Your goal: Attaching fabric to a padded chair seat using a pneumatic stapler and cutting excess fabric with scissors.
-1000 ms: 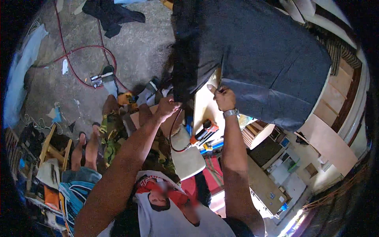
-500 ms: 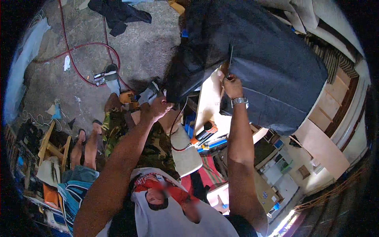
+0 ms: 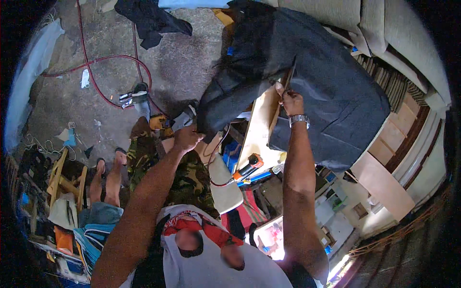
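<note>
A large black fabric sheet spreads over a pale wooden board and hangs down around it. My left hand is closed, pinching the sheet's near-left edge. Farther to the right, my right hand, with a metal watch at the wrist, is closed around what look like scissors. Their dark blade points away from me along a slit in the fabric, and the handles are mostly hidden by my fingers. Through the gap between the fabric parts, the board shows brightly lit.
An orange and black air stapler lies on the board's near end, joined to a red hose. More hose loops over the concrete floor. Dark cloth lies at the far left. Grey upholstered pieces stand at the far right. Another person's legs show at left.
My right hand and the scissors have moved slightly right, and the gap in the fabric looks wider. The left hand still pinches the fabric edge, slightly nearer to me.
</note>
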